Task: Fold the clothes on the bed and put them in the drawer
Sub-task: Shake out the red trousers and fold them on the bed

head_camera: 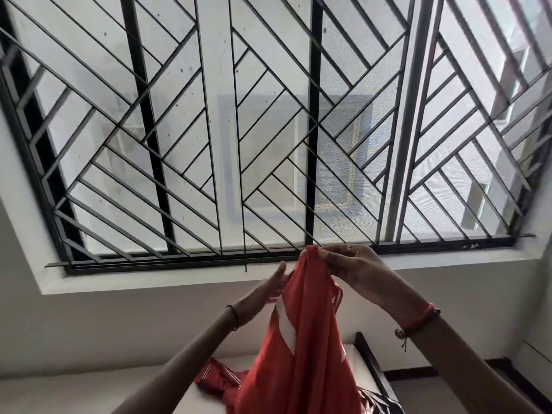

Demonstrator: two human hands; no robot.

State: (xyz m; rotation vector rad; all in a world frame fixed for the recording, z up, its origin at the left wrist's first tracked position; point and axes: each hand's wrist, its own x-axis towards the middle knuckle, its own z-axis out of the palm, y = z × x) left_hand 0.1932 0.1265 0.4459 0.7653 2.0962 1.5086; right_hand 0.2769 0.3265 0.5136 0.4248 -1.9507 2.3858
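While the right hand [349,267] alone bears the weight, pinching the very top of the red garment [301,348] between curled fingers and thumb, the head view shows the left hand [260,294] flat and straight-fingered against the cloth's upper edge, gripping nothing. The hands sit close together at the garment's top, raised in front of the window grille [268,130]. A narrow pinch like this could let the thin fabric slip free and drop back in a heap. With no second corner held, the cloth may also twist as it hangs, giving a crooked fold. The thin straps near the right hand could tangle around the fingers. The garment hangs long and loose above the bed [357,364], orange-red with white diagonal bands, gathered into soft vertical folds. It looks light and limp. Another red piece [215,376] and a dark cloth [378,403] lie on the bed below, unfolded. No drawer is in view.
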